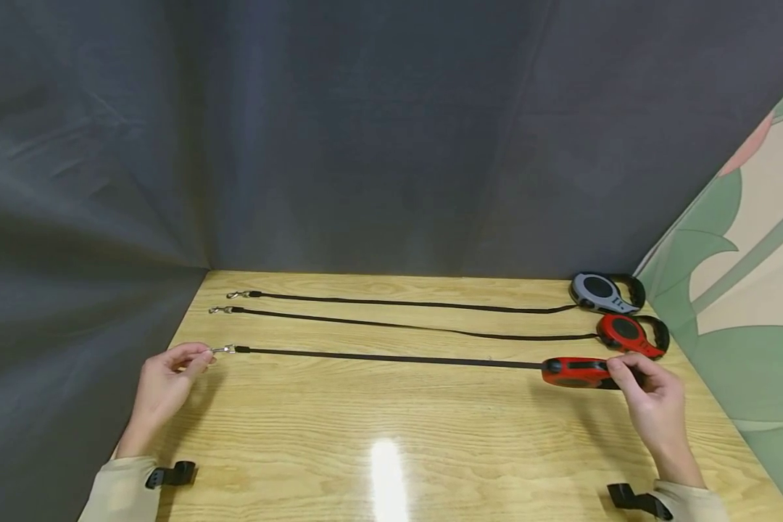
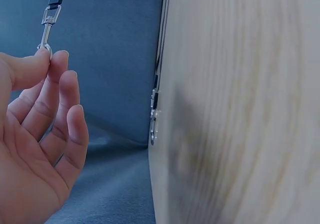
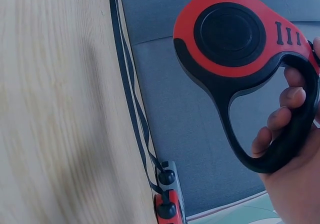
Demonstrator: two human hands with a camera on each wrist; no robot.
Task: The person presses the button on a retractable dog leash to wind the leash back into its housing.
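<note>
A red-and-black retractable leash case [image 1: 564,373], bearing a round black centre, is hovering edge-up above the worktop [image 1: 300,435]; its black strap [image 1: 391,357] is stretching taut and straight to a silvery metal clip [image 1: 225,349].

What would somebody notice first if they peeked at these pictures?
Probably the red leash case held above the table: the right hand grips its handle, and its black strap stretches straight to the metal clip pinched by the left hand. Behind it, near the table's right end, lie a gray case and another red one.

Shiny metal clip [image 2: 46,33], smooth plastic casing [image 3: 229,34], glossy wood tabletop [image 1: 326,424]
</note>
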